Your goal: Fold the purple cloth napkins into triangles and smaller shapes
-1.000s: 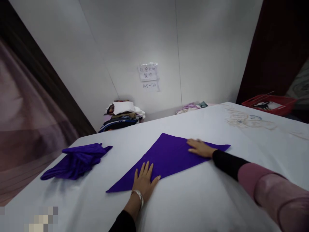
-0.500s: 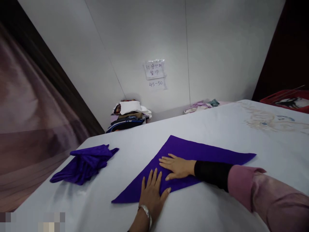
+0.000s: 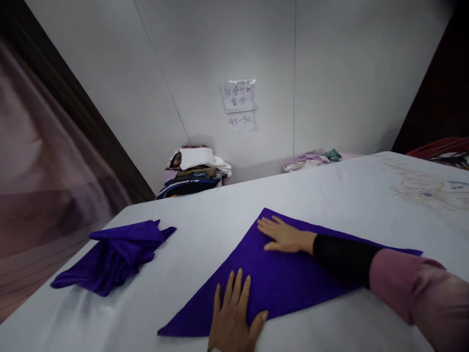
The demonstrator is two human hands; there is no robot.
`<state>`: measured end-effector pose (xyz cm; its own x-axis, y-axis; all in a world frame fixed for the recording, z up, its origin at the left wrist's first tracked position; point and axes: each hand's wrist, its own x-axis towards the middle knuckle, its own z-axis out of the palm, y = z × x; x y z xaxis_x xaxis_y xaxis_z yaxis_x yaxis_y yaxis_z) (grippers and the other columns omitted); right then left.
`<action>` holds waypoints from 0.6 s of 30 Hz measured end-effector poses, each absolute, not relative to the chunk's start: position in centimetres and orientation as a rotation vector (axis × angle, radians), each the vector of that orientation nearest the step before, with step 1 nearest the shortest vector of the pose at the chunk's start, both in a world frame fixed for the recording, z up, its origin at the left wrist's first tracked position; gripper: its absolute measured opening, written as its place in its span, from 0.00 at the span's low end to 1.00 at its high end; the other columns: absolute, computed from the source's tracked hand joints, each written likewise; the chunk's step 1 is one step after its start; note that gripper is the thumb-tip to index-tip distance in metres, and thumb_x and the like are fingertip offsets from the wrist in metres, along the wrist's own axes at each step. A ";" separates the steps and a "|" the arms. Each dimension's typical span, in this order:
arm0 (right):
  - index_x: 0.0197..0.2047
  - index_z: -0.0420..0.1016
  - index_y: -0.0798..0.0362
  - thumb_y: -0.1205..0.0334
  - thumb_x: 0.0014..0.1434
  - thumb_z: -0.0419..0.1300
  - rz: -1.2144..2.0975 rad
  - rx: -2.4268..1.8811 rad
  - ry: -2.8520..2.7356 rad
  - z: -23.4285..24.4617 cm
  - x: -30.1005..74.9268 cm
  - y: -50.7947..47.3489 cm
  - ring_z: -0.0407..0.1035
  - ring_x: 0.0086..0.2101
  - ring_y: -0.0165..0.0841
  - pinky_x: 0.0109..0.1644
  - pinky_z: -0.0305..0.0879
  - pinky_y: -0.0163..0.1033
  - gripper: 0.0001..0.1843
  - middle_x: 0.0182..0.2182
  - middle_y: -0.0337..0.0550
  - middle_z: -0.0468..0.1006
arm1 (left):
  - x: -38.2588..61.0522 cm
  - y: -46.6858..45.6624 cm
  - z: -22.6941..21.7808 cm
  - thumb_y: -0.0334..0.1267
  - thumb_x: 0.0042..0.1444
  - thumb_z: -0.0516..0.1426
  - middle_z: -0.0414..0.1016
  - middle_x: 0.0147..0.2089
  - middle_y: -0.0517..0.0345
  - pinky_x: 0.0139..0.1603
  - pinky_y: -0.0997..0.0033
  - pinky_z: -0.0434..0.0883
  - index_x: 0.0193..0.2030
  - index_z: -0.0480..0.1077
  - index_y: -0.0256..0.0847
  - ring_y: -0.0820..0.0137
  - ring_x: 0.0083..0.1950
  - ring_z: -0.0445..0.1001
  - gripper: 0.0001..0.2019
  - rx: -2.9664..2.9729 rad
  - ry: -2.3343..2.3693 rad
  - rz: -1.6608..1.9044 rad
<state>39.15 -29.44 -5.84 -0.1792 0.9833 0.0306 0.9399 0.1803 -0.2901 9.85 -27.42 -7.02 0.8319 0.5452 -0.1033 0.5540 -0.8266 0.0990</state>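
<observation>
A purple cloth napkin lies flat on the white-covered table, folded into a large triangle with its far corner pointing at the wall. My left hand rests on the near edge of the napkin, palm down with fingers spread. Close to the far corner, my right hand presses flat on the fabric, its fingers stretched out to the left. Part of the napkin is hidden beneath my right forearm. To the left sits a second purple cloth, loosely crumpled in a heap.
Folded clothes are stacked beyond the table's far edge, with more fabric to their right. A handwritten sign is stuck to the wall. An embroidered pattern marks the white tablecloth. A curtain hangs at left.
My right hand has slid away from me across the napkin, toward its far corner. My left hand stays on the near edge. The camera view has shifted slightly.
</observation>
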 end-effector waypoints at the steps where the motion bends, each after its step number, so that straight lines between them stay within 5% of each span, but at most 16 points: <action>1: 0.67 0.41 0.52 0.35 0.59 0.39 0.340 -1.743 -2.328 -6.1 38.2 -29.1 0.34 0.64 0.38 0.65 0.25 0.48 0.41 0.66 0.44 0.42 | 9.9 -27.4 -7.0 0.62 0.56 0.40 0.39 0.69 0.53 0.63 0.39 0.45 0.66 0.46 0.44 0.53 0.68 0.41 0.35 2.887 0.868 -0.114; 9: 0.66 0.46 0.59 0.37 0.61 0.34 0.211 -2.427 -1.701 -3.4 45.0 -26.1 0.34 0.63 0.48 0.62 0.29 0.59 0.41 0.65 0.56 0.44 | 9.8 -27.5 -7.1 0.61 0.56 0.41 0.39 0.69 0.54 0.63 0.40 0.46 0.66 0.45 0.46 0.53 0.68 0.41 0.35 2.898 0.863 -0.088; 18: 0.67 0.42 0.52 0.36 0.59 0.42 0.477 -1.389 -2.482 -5.0 30.0 -28.4 0.36 0.64 0.39 0.65 0.22 0.47 0.41 0.66 0.46 0.44 | 9.8 -28.2 -6.3 0.60 0.56 0.43 0.44 0.69 0.52 0.64 0.39 0.43 0.64 0.53 0.45 0.53 0.68 0.41 0.33 2.876 0.866 -0.057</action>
<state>30.02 -28.35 -5.04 -0.5110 0.8573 0.0624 0.7731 0.4901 -0.4026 9.84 -28.18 -6.32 0.8340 0.5466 -0.0758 0.5518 -0.8252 0.1205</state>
